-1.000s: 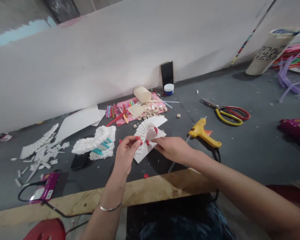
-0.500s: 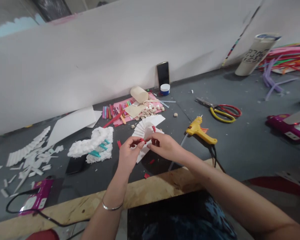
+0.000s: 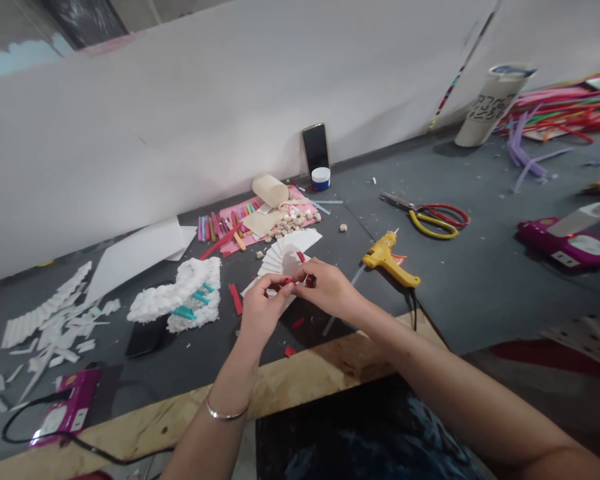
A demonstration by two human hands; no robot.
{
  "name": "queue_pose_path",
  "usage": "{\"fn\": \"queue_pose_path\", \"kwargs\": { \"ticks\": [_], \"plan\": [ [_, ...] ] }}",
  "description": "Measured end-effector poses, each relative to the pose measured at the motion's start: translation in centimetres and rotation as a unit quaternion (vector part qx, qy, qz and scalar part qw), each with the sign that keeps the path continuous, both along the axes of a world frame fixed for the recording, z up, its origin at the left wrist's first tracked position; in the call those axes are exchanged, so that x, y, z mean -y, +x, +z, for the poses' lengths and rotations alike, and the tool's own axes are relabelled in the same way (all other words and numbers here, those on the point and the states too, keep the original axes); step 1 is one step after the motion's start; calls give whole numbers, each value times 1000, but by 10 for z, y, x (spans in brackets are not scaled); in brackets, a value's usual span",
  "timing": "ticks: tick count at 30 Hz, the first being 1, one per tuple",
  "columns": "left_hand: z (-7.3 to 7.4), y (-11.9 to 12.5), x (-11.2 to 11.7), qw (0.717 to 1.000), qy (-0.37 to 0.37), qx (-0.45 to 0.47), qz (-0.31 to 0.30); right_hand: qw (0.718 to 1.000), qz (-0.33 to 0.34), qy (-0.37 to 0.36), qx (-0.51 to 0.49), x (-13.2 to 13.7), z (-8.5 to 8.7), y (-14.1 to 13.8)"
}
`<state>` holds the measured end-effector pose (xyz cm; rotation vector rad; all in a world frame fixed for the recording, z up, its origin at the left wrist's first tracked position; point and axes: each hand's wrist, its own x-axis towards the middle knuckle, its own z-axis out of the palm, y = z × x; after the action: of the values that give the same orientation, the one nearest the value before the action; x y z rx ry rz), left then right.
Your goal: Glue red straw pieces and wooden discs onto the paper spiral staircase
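My left hand (image 3: 264, 305) and my right hand (image 3: 327, 287) meet fingertip to fingertip at the table's front. Both pinch a small red piece (image 3: 289, 281) between them; its exact kind is too small to make out. Beneath the hands lies a fan of folded white paper (image 3: 280, 257), partly covered by them. A red strip (image 3: 235, 299) rests just left of my left hand. Red scraps (image 3: 299, 323) lie below the hands. To the left sits a fluffy white model (image 3: 195, 293) with teal sticks in it.
A yellow hot glue gun (image 3: 390, 259) and scissors (image 3: 427, 217) lie to the right. Crayons (image 3: 215, 228) and pebbles (image 3: 295, 223) are behind the paper fan. A phone (image 3: 316, 147) leans on the wall behind a small jar (image 3: 321, 179). Purple power strips (image 3: 75, 403) sit at both sides.
My fingertips have drawn closer together around the red piece, with the right hand's fingers more curled. The whole view has shifted slightly, moving the table's things left.
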<state>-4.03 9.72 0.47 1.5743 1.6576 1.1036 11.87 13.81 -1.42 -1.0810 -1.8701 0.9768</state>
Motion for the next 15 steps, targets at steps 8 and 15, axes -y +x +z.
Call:
{"fn": "queue_pose_path", "kwargs": {
  "ticks": [8,15],
  "plan": [
    [-12,-14,-17,980,61,-183,48,997,-60,-36,30,-10,-3,2],
    [-32,-21,-34,933,-2,-359,26,991,-77,-32,100,-18,-16,-7]
  ]
}}
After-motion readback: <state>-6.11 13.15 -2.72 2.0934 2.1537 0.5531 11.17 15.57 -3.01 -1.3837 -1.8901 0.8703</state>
